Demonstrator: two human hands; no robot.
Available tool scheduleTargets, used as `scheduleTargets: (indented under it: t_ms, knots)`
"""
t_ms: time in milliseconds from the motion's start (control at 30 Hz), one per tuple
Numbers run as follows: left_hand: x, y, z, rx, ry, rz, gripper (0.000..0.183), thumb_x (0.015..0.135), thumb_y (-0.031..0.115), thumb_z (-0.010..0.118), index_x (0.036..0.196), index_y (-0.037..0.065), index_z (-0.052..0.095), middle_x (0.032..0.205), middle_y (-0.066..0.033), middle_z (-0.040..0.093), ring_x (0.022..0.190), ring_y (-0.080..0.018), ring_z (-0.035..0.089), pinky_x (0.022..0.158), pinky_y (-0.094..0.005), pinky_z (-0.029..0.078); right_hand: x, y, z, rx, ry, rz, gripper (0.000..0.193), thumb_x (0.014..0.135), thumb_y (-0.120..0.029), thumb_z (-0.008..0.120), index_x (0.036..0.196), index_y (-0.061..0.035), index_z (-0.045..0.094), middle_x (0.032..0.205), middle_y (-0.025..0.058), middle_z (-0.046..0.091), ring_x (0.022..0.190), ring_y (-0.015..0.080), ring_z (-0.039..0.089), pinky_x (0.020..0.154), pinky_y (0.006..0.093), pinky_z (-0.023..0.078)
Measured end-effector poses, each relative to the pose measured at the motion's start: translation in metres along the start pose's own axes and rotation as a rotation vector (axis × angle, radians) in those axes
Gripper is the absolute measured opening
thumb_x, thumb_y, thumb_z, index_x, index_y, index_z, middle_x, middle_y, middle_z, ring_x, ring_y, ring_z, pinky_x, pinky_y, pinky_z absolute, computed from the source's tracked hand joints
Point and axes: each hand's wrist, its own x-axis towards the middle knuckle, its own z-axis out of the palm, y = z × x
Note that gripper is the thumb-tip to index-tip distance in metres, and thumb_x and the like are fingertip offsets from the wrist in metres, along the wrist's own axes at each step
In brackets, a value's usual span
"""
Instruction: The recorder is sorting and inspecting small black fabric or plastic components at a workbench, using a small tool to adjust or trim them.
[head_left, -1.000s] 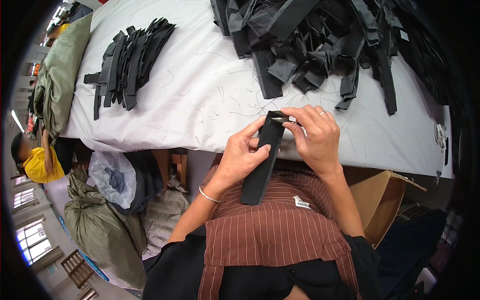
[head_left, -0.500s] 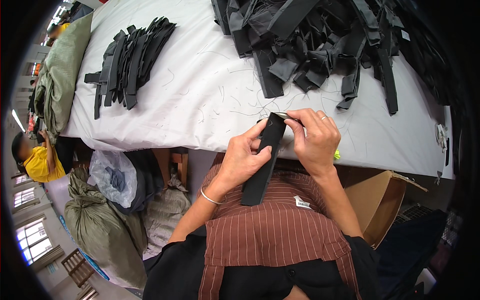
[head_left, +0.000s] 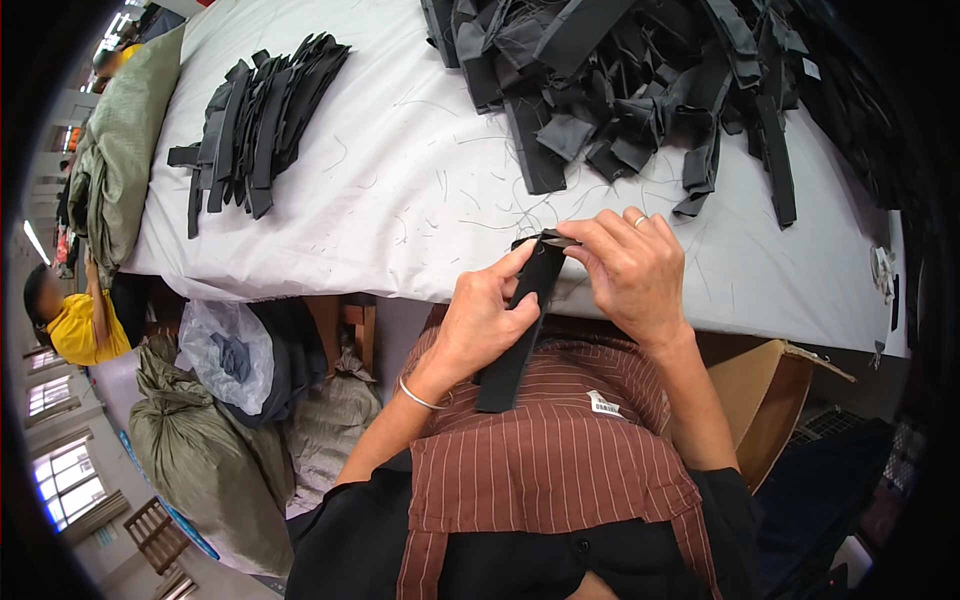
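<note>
A black fabric strip (head_left: 520, 345) slants across my front at the table's near edge, its lower end over the striped apron. My left hand (head_left: 487, 318) pinches it between thumb and fingers near its upper part. At the strip's top end, my right hand (head_left: 632, 270) is closed on a small pointed metal tool (head_left: 563, 241), whose tip touches the fabric corner. Most of the tool is hidden by my fingers, so its exact kind does not show. Loose threads lie on the cloth just beyond both hands.
A white cloth covers the table (head_left: 400, 180). A neat stack of black strips (head_left: 262, 125) lies at left, a tangled heap of strips (head_left: 620, 90) at far right. Below are filled sacks (head_left: 205, 450) and a cardboard box (head_left: 765, 400). A person in yellow (head_left: 85, 325) is at far left.
The tool's tip has come down onto the strip's top end, and my right hand has turned slightly. The strip has tilted and shifted a little left, still in my left hand.
</note>
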Motion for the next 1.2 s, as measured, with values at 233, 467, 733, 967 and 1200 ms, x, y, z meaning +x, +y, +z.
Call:
scheduleTargets:
  t_ms: [233, 467, 733, 967, 1200]
  knots:
    - [0.001, 0.003, -0.006, 0.022, -0.078, -0.033, 0.060, 0.074, 0.004, 0.059, 0.134, 0.004, 0.051, 0.054, -0.0050, 0.038, 0.050, -0.0099, 0.035, 0.048, -0.0287, 0.038, 0.000, 0.014, -0.002, -0.024, -0.101, -0.080, 0.031, 0.077, -0.012, 0.066, 0.103, -0.0270, 0.071, 0.066, -0.0025, 0.047, 0.060, 0.0163, 0.046, 0.057, 0.0309, 0.034]
    - [0.000, -0.002, -0.008, -0.035, -0.102, -0.043, 0.059, 0.074, 0.003, 0.057, 0.133, 0.008, 0.054, 0.058, -0.0070, 0.046, 0.053, -0.0101, 0.038, 0.052, -0.0287, 0.041, 0.003, 0.023, -0.005, 0.012, -0.244, -0.176, 0.044, 0.075, -0.004, 0.058, 0.106, -0.0330, 0.071, 0.066, 0.0003, 0.046, 0.058, 0.0179, 0.050, 0.057, 0.0314, 0.039]
    - [-0.001, -0.003, -0.012, -0.140, -0.123, -0.090, 0.052, 0.077, -0.001, 0.056, 0.128, 0.001, 0.056, 0.071, -0.0074, 0.061, 0.063, -0.0070, 0.051, 0.061, -0.0260, 0.047, -0.006, 0.018, 0.006, 0.156, -0.251, 0.009, 0.042, 0.078, -0.004, 0.056, 0.107, -0.0309, 0.071, 0.064, 0.0035, 0.048, 0.055, 0.0191, 0.053, 0.051, 0.0321, 0.042]
    - [0.000, 0.001, -0.015, -0.212, -0.169, -0.128, 0.052, 0.077, -0.005, 0.054, 0.129, -0.001, 0.054, 0.078, -0.0037, 0.064, 0.070, -0.0053, 0.055, 0.065, -0.0226, 0.048, -0.008, 0.022, 0.010, 0.533, 0.006, 0.399, 0.038, 0.085, -0.007, 0.063, 0.118, -0.0255, 0.067, 0.066, 0.0055, 0.052, 0.055, 0.0205, 0.049, 0.053, 0.0331, 0.041]
    - [0.000, -0.010, -0.012, -0.138, -0.099, -0.034, 0.051, 0.076, -0.002, 0.056, 0.127, 0.002, 0.057, 0.074, -0.0114, 0.064, 0.064, -0.0097, 0.056, 0.063, -0.0268, 0.048, 0.000, 0.005, -0.010, 0.168, -0.132, 0.099, 0.041, 0.079, -0.015, 0.070, 0.119, -0.0203, 0.065, 0.069, 0.0025, 0.055, 0.061, 0.0193, 0.054, 0.057, 0.0323, 0.044]
